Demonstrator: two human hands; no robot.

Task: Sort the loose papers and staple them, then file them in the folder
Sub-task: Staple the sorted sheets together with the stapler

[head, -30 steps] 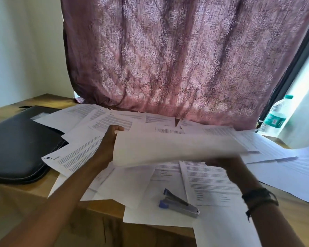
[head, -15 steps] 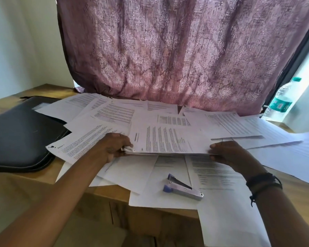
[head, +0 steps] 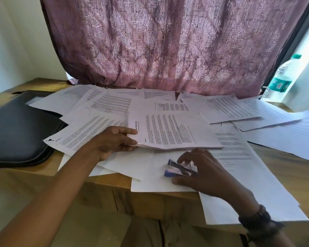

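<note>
The gathered stack [head: 171, 132] is pinched at its corner by the left hand [head: 112, 142], seemingly so the sheets are held squared for stapling. The stapler [head: 179, 169] is gripped in the curled right hand [head: 205, 172], just before the stack's near edge. The folder [head: 16, 129] lies left of the left hand, across loose papers [head: 103, 104].
</note>
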